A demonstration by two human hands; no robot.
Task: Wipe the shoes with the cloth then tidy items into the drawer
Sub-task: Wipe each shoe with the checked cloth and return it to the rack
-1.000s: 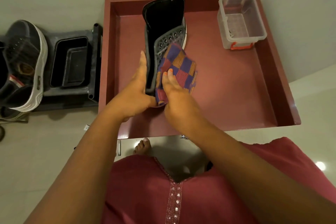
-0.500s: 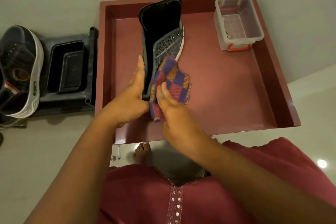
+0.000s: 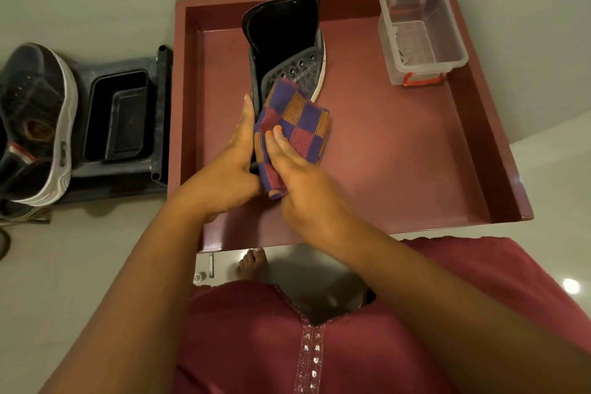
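A dark high-top shoe (image 3: 284,38) with a white sole edge and metal eyelets is held upright over the open maroon drawer (image 3: 399,144). My left hand (image 3: 228,166) grips its lower left side. My right hand (image 3: 300,182) presses a checked purple, orange and red cloth (image 3: 294,128) against the shoe's laced front. The cloth hides the lower part of the shoe. A second dark shoe (image 3: 38,125) with a white sole lies at the far left, outside the drawer.
A clear plastic box (image 3: 422,38) with a red clasp stands in the drawer's back right corner. A black tray (image 3: 118,115) with nested black containers sits left of the drawer. A bare foot (image 3: 252,262) shows on the pale floor below the drawer's front edge.
My right hand has rubbed the cloth down the shoe's front and back up a little. The left hand keeps its hold on the shoe. The view has shifted slightly.
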